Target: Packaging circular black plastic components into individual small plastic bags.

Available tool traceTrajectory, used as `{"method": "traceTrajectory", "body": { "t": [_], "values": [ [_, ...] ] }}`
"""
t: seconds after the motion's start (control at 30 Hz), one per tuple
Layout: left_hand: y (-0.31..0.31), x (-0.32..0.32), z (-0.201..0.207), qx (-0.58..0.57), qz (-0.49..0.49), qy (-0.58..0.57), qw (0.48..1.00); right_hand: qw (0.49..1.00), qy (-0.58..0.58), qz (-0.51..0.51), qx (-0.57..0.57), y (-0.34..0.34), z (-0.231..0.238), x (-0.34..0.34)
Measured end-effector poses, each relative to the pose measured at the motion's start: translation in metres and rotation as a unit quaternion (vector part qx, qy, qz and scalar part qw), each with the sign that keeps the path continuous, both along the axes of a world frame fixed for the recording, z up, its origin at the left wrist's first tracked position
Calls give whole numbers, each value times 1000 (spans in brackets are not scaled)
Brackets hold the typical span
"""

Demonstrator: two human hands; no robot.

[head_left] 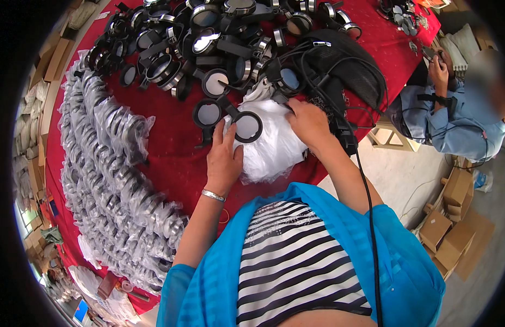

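Observation:
A stack of thin white plastic bags (271, 155) lies in front of me on the red cloth. My left hand (222, 163) rests at its left side, fingers stretched and apart, fingertips touching the rim of a round black-rimmed piece with a pale disc face (248, 127). This piece lies on the bags, and a similar round piece (207, 113) sits just beyond the fingertips. At the bags' upper right edge, my right hand (309, 124) has its thumb and fingers closed on the plastic; its fingertips are partly hidden.
A heap of black and silver round pieces (203, 43) covers the far table. Rows of plastic-wrapped pieces (113, 180) line the left. A black mesh bag (350, 65) and cables lie right. Another person (454, 120) sits at right, near cardboard boxes (451, 234).

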State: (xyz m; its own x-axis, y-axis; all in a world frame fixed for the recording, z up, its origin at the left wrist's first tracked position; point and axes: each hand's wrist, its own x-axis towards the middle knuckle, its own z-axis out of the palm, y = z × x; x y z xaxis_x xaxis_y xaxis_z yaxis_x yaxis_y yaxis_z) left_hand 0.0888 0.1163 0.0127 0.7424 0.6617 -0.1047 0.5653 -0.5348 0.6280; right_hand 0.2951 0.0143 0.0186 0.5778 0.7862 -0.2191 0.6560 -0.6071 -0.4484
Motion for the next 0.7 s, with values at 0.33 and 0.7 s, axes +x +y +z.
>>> {"method": "traceTrajectory", "body": {
  "t": [0.33,0.7],
  "values": [
    [-5,-11,0,-27,17,-31,999,973,-52,80,211,-6,2,-31],
    [-9,4,26,106,-31,-86,990,965,67,-43,251,26,11,-23]
  ]
}}
